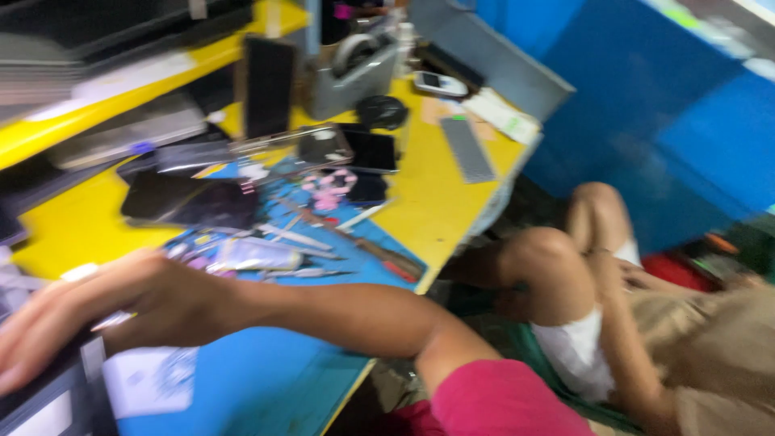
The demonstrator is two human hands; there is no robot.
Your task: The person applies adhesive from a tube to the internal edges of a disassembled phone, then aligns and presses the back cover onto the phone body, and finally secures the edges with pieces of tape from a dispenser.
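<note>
One hand [105, 311] reaches across the lower left of the yellow counter [436, 202], fingers spread flat and blurred by motion, its grip open and resting over a dark box-like thing [48, 396] at the near edge; which hand it is I cannot tell for sure, though the arm comes from the pink sleeve [500, 400] on the right, so I take it as the right. Just beside it lies a white card [149, 379] on the blue mat [266, 371]. Farther along the mat sit metal tweezers [295, 236] and a silvery tube [254, 257] (all smeared by blur). Behind them lie dark phones [190, 200] and a grey tape dispenser [351, 73]. Another person's bent knees [557, 266] show beside the counter.
</note>
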